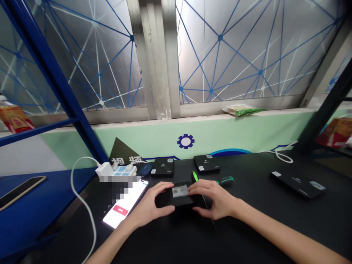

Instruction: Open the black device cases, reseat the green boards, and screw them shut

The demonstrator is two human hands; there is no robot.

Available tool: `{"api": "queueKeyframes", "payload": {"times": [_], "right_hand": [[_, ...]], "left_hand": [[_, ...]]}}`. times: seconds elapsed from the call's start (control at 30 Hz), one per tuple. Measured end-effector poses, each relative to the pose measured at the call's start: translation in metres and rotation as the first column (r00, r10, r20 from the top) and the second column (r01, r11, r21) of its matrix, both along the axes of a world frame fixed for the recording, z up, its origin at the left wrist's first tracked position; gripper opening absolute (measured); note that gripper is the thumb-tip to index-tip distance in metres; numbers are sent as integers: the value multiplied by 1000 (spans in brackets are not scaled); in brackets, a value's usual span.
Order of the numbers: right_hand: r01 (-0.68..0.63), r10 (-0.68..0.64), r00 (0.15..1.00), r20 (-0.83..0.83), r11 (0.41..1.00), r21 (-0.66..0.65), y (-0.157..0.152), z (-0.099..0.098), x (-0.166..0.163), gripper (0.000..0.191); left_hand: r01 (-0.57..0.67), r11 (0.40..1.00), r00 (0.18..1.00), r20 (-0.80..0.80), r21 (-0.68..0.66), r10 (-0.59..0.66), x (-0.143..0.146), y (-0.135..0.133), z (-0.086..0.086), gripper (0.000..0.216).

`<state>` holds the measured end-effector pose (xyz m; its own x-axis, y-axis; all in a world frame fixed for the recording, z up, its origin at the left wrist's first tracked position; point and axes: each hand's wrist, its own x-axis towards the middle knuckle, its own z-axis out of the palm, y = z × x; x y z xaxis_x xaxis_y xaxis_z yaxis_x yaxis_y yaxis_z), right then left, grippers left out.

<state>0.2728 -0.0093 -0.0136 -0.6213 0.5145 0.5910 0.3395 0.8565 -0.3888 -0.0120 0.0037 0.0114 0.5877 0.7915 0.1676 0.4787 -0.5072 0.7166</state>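
My left hand (148,205) grips the left end of a flat black electronic box (180,201), thumb at the near edge and fingers over the far edge. On its upper face is a white printed label (180,191). The right end is held by my right hand (213,198), its fingertips beside the label. A screwdriver with a bright green handle (194,176) lies just behind, partly hidden by my right hand. Beyond that hand, a teal-and-black tool handle (227,180) rests on the black table (247,234).
Similar black boxes stand at the back (162,167) (206,163) and right (298,184). A lit phone (126,205) lies left, near a white power strip (125,171) and trailing white cable (89,212). Another phone (20,192) rests on a blue surface. A packet (242,110) lies on the sill.
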Motion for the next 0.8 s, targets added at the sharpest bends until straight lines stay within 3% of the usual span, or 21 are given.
{"api": "queueKeyframes", "payload": {"times": [0.27,0.43,0.53,0.6,0.7,0.8], "right_hand": [[-19,9,986,164,998,60,0,-7,-5,36],[-54,47,995,84,995,81,0,-3,-3,27],[105,-107,994,6,984,143,3,-2,2,14],[286,-290,957,-1,943,170,7,-2,6,25],[492,-503,860,80,861,128,13,-2,8,37],[615,-609,763,218,787,47,15,-2,6,41]], "left_hand": [[-23,998,998,-49,59,25,2,1,-8,55],[-35,994,993,-111,99,46,0,1,-11,53],[-50,990,980,-187,129,74,-3,2,-14,61],[-81,985,963,-245,150,116,-5,3,-17,62],[-113,977,936,-311,180,165,-6,3,-18,60],[-108,977,923,-346,186,168,-7,2,-18,63]]}}
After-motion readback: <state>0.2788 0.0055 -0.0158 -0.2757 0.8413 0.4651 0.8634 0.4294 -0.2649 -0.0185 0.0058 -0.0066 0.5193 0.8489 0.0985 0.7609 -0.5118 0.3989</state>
